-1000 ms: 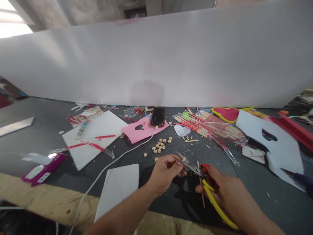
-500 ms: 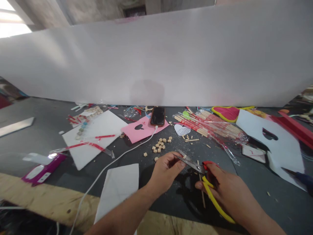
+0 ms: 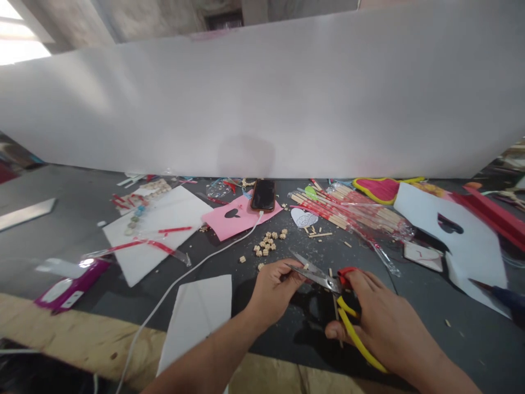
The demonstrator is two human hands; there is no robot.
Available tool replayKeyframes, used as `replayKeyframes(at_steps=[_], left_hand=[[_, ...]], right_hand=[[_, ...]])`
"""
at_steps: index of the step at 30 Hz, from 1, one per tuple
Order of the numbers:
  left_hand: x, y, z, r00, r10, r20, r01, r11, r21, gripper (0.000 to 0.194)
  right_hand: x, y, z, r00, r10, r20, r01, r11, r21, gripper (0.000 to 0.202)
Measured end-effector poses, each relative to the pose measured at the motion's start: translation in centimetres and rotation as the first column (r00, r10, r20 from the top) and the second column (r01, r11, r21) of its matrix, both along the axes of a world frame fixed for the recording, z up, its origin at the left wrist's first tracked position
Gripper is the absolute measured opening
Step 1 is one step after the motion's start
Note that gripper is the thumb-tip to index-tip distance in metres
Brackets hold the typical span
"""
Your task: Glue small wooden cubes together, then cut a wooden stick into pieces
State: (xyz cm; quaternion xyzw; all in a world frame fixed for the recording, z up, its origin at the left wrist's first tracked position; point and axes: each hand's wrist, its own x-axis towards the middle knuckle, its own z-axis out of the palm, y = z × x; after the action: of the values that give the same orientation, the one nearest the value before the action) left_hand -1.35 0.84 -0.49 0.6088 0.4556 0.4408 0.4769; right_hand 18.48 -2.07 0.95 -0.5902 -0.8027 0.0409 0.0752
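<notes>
My right hand [image 3: 375,312] grips scissors [image 3: 329,283] with red and yellow handles, the blades pointing left and spread apart. A thin wooden stick [image 3: 336,307] hangs below the scissors beside my right fingers. My left hand [image 3: 273,290] is closed near the blade tips, pinching a small pale wooden piece [image 3: 305,266] that shows between the blades. Small wooden cube-like pieces [image 3: 266,243] lie in a cluster beyond my left hand. Short stick pieces [image 3: 320,235] are scattered to their right.
A phone [image 3: 263,195] rests on pink paper [image 3: 221,220], its white cable running left. Bundled sticks [image 3: 328,208] lie behind the scissors. White boards [image 3: 199,312], a purple device [image 3: 71,284] and cut white paper [image 3: 471,246] surround the hands. A white panel [image 3: 262,98] stands behind.
The scissor blades have opened wider, and the handles have spread in my right hand. My left hand stays near the blade tips. The view has shifted slightly.
</notes>
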Motion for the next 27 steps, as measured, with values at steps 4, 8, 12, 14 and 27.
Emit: replayKeyframes(at_steps=[4, 8, 12, 14, 27], left_hand=[[-0.18, 0.13, 0.08, 1.000, -0.004, -0.012, 0.004, 1.000, 0.012, 0.016], [-0.18, 0.14, 0.17, 0.999, -0.009, -0.034, 0.009, 1.000, 0.007, 0.017], [-0.07, -0.08, 0.23, 1.000, -0.005, -0.027, 0.005, 1.000, 0.000, 0.023], [-0.02, -0.18, 0.04, 1.000, -0.008, 0.010, 0.008, 1.000, -0.006, 0.024], [0.28, 0.09, -0.31, 0.967, 0.069, 0.246, -0.021, 0.981, -0.195, 0.017]], right_hand=[[0.03, 0.12, -0.25, 1.000, 0.023, -0.020, -0.022, 0.998, 0.063, 0.047], [0.23, 0.28, -0.56, 0.999, 0.052, -0.018, -0.049, 0.990, 0.133, 0.041], [0.29, 0.22, -0.51, 0.998, 0.057, -0.025, -0.055, 0.995, 0.079, 0.040], [0.24, 0.12, -0.36, 0.997, 0.055, -0.045, -0.052, 0.997, 0.060, 0.038], [0.14, 0.29, -0.31, 0.998, 0.001, -0.064, 0.002, 0.999, 0.046, 0.041]])
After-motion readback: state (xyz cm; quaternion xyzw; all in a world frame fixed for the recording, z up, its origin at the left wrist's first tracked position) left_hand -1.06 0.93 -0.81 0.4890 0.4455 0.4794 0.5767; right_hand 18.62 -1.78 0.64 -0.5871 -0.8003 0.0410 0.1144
